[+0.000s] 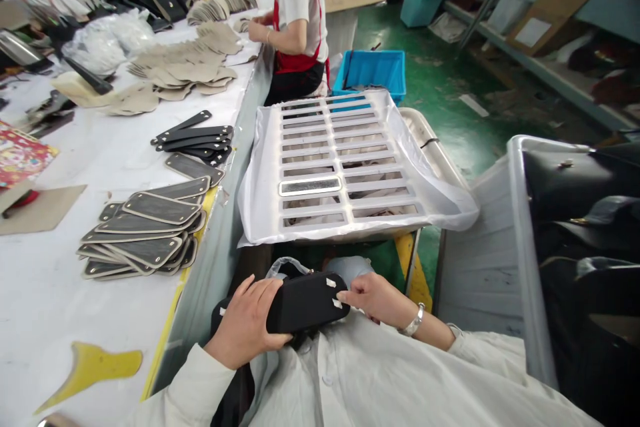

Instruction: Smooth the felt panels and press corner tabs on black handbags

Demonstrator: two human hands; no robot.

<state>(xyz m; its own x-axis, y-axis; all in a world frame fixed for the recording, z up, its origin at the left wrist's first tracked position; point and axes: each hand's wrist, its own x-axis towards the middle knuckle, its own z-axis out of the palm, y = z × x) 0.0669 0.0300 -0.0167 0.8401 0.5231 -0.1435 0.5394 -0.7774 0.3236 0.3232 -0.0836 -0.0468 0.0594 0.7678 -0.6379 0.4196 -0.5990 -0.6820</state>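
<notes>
Resting across the person's lap, a black padded piece (pixel 306 301) with small white tabs at its right end lies between the two hands, over the pale shirt. The left hand (pixel 245 333) clasps its left end, thumb on top and fingers curled under, so most of the piece juts out rightward from the grasp. The right hand (pixel 375 298) pinches the right end by the white tabs with its fingertips; a silver watch (pixel 414 321) sits on that wrist. Just beyond the hands stands a white slotted tray (pixel 350 167) lined with plastic, one slot holding a silver-framed insert (pixel 310 185). On the white worktop (pixel 50 307) to the left, near its front edge, lies a stack of dark flat panels (pixel 145 230). Farther along that edge another person (pixel 297 20) in a red apron works over beige cutouts (pixel 175 73).
</notes>
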